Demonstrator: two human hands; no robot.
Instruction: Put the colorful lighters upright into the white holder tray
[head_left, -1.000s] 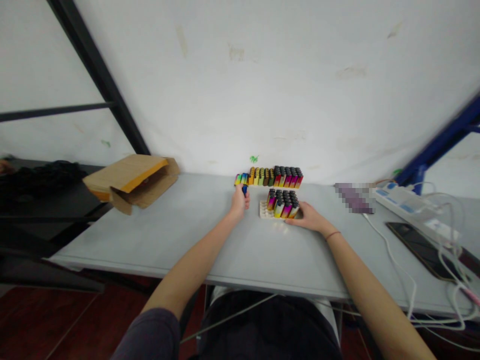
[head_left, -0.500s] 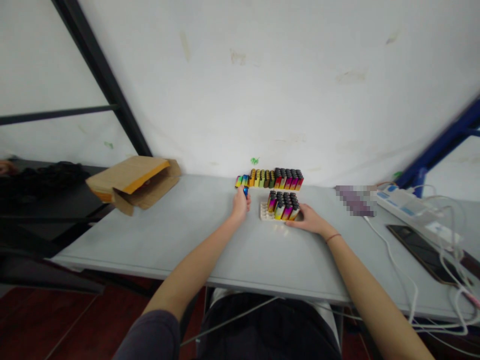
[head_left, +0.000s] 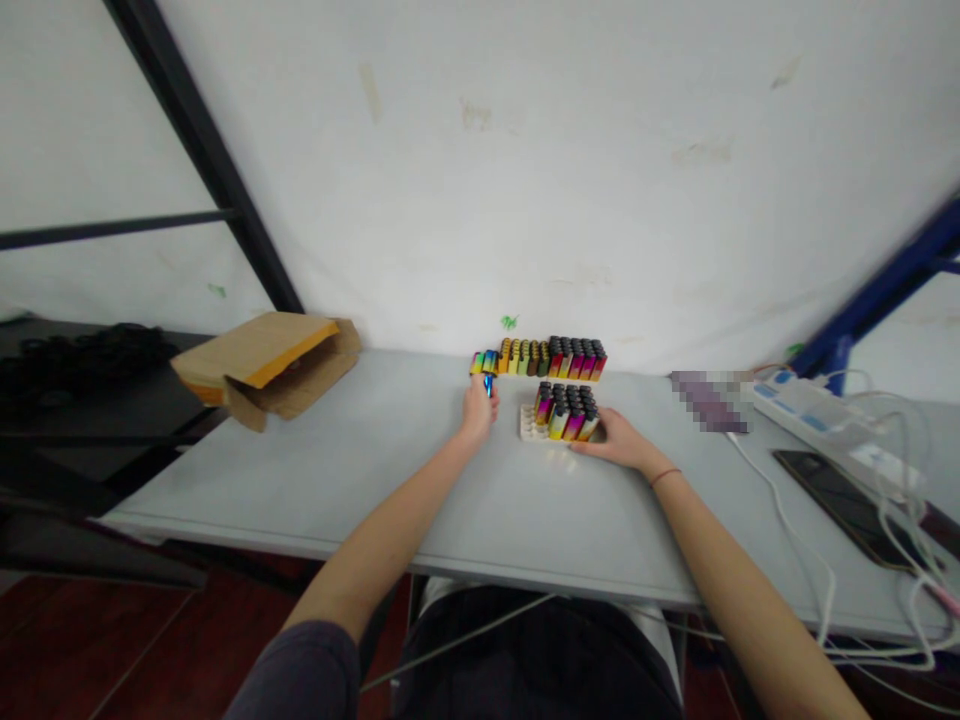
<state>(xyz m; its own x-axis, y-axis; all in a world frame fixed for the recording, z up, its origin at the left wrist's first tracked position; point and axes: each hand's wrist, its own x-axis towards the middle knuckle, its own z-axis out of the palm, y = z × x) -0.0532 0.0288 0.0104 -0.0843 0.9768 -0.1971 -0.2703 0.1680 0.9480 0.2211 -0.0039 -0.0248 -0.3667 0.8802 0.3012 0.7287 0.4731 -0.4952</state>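
Note:
My left hand (head_left: 477,413) pinches a slim blue lighter (head_left: 488,385) upright between its fingers, just in front of the left end of a long row of standing lighters (head_left: 547,358). That row runs along the back of the grey table (head_left: 322,470), with rainbow-coloured bodies and black tops. Closer to me is a cream moulded tray (head_left: 529,425) that holds several similar lighters (head_left: 564,412). My right hand (head_left: 615,440) lies against the tray's right end, with its fingers beside the lighters. Whether it grips the tray is hidden.
A brown cardboard box (head_left: 270,368) lies open at the table's left end. To the right are a pixelated object (head_left: 709,400), a white power strip (head_left: 814,420), a black phone (head_left: 840,505) and white cables (head_left: 795,530). A wall stands behind the table.
My left hand and the blue lighter have dropped slightly toward the table. The right hand and the tray have barely moved.

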